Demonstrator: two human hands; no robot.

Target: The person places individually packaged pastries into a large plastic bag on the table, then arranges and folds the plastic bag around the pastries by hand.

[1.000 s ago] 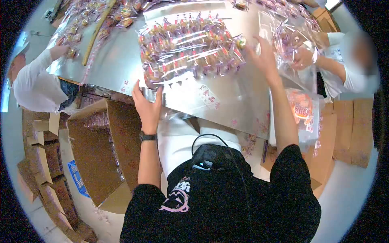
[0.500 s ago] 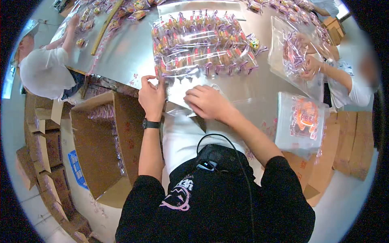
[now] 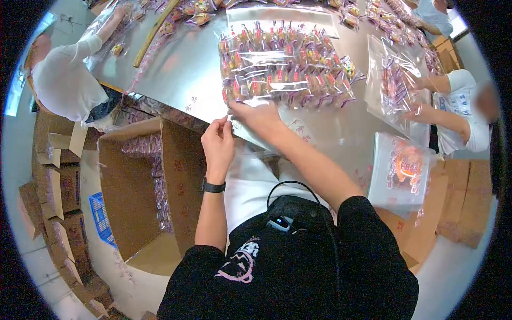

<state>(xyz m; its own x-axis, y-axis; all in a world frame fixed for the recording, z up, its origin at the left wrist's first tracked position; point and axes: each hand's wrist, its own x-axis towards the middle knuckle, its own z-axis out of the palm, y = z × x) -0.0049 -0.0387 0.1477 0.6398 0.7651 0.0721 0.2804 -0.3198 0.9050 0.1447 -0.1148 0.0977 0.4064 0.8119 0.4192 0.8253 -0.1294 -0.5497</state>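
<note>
A clear plastic bag (image 3: 282,69) filled with rows of small wrapped packets lies flat on the metal table, its loose end toward my body. My left hand (image 3: 217,144) is at the bag's near left corner, fingertips pinched together on the plastic edge. Just above and to the right, my right hand (image 3: 258,117) lies across the near edge of the bag, fingers bent together on the film. A small white bit shows between the two hands. What the right fingertips grip is hidden.
An open cardboard box (image 3: 181,176) holding wrapped packets stands below left. A stack of printed bags (image 3: 400,170) lies at the right. One co-worker (image 3: 453,112) handles a bag at right; another (image 3: 69,80) is at left. A long stick (image 3: 154,34) rests on the metal table (image 3: 186,58).
My right hand came from the right side of the bag to its near left corner. My left hand has closed its fingers on the edge. The view has shifted, moving the scene rightward.
</note>
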